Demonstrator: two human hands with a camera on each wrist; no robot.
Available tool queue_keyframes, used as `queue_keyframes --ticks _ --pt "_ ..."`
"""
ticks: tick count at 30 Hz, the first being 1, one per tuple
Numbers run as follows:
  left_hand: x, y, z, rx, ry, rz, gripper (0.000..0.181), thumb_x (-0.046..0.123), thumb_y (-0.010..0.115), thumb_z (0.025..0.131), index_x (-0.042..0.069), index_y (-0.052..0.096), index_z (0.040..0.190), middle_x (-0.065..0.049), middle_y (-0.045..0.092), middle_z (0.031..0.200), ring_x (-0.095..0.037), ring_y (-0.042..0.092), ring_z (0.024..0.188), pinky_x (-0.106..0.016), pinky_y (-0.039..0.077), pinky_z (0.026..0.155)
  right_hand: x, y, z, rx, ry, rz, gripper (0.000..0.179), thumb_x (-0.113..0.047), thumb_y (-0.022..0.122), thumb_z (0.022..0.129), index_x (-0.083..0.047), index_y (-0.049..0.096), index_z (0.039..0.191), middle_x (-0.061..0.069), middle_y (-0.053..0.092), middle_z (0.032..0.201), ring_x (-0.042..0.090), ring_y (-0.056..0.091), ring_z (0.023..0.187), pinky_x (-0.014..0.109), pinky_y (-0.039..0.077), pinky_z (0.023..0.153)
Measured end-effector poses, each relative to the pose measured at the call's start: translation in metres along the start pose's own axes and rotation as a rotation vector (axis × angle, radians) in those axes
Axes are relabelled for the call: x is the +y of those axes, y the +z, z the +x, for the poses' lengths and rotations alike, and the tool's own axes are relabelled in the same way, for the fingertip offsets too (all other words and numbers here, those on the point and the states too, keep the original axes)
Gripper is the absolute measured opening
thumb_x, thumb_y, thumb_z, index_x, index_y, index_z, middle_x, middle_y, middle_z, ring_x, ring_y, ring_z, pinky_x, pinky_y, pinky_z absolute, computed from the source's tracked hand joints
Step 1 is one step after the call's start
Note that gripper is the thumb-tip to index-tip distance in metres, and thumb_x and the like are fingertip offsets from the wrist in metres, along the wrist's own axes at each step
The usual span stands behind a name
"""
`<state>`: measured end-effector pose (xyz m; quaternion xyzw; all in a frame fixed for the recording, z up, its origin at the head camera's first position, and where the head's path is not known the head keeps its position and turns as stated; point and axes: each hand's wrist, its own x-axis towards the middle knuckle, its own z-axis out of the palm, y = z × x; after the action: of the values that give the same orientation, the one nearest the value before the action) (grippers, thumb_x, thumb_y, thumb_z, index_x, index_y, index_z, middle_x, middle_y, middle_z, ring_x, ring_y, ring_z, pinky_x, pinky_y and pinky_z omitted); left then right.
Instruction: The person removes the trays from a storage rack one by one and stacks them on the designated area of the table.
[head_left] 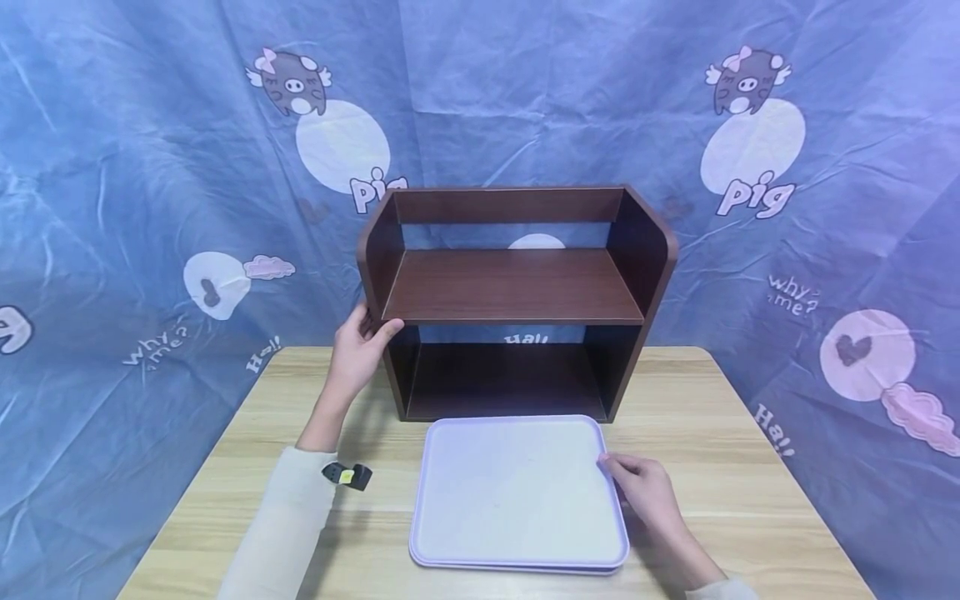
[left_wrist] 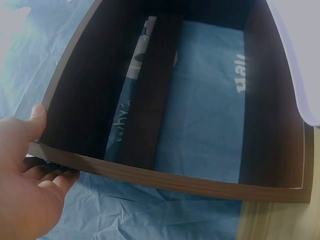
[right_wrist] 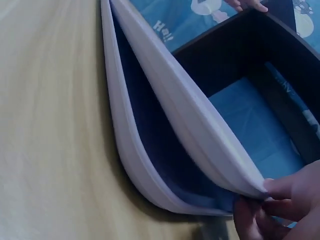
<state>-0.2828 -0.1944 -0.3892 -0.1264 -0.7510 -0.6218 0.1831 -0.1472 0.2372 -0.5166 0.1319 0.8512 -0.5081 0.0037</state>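
A dark brown two-tier shelf [head_left: 517,283] stands upright on the table. My left hand [head_left: 360,350] grips its left side panel at the height of the middle board; in the left wrist view the thumb [left_wrist: 37,120] lies on the inner side and the fingers curl outside the panel. Two pale lavender trays lie stacked before the shelf. My right hand [head_left: 645,492] pinches the right rim of the upper tray [head_left: 517,492]. Seen from the right wrist, that rim is raised, and a wedge-shaped gap separates it from the lower tray [right_wrist: 135,165].
Beneath everything is a light wood-grain table [head_left: 720,433]. A blue curtain [head_left: 480,100] printed with pigs hangs behind and at both sides. A black strap [head_left: 348,476] with a yellow patch sits at the left wrist. The trays' far edge comes close to the shelf's base.
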Motion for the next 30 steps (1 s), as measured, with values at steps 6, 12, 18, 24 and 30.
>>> queue_keyframes --ticks 6,12,18,24,30 --pt "-0.001 0.002 0.001 0.000 0.010 -0.003 0.055 0.010 0.076 0.099 -0.003 0.054 0.148 -0.028 0.059 0.150 -0.034 0.055 0.144 -0.025 0.051 0.116 -0.003 -0.003 0.005 0.000 -0.119 -0.147 0.027 -0.007 0.070 0.098 0.006 0.076 0.121 0.009 0.075 0.078 0.013 0.062 0.059 0.022 0.051 0.049" --pt "0.000 0.001 0.001 0.002 0.002 0.007 0.057 0.012 0.076 0.099 -0.001 0.053 0.150 -0.028 0.058 0.151 -0.034 0.055 0.145 -0.028 0.050 0.117 -0.002 -0.002 0.007 -0.014 -0.188 -0.223 0.021 -0.003 0.075 0.095 0.004 0.079 0.114 0.013 0.081 0.090 0.011 0.067 0.064 0.021 0.057 0.056" --pt "0.001 0.000 0.001 -0.001 -0.007 0.006 0.054 0.012 0.076 0.100 -0.003 0.054 0.146 -0.028 0.060 0.149 -0.034 0.056 0.144 -0.028 0.051 0.117 -0.001 -0.002 0.009 -0.030 -0.193 -0.215 0.021 -0.003 0.075 0.094 0.004 0.079 0.114 0.014 0.080 0.087 0.014 0.069 0.060 0.023 0.059 0.053" --pt "0.000 0.001 0.001 0.001 -0.007 0.002 0.055 0.012 0.076 0.100 -0.002 0.053 0.148 -0.028 0.058 0.150 -0.035 0.054 0.146 -0.033 0.049 0.120 0.001 -0.005 0.010 -0.044 -0.192 -0.221 0.022 -0.005 0.075 0.094 0.004 0.079 0.114 0.014 0.080 0.087 0.013 0.070 0.061 0.023 0.060 0.055" --pt "-0.004 0.000 -0.007 0.009 0.017 0.050 0.057 0.014 0.074 0.102 0.001 0.052 0.153 -0.025 0.059 0.152 -0.035 0.055 0.146 -0.028 0.049 0.119 -0.003 -0.021 0.011 -0.038 -0.183 -0.234 0.025 -0.009 0.072 0.099 0.004 0.076 0.121 0.011 0.079 0.083 0.014 0.068 0.060 0.021 0.054 0.058"
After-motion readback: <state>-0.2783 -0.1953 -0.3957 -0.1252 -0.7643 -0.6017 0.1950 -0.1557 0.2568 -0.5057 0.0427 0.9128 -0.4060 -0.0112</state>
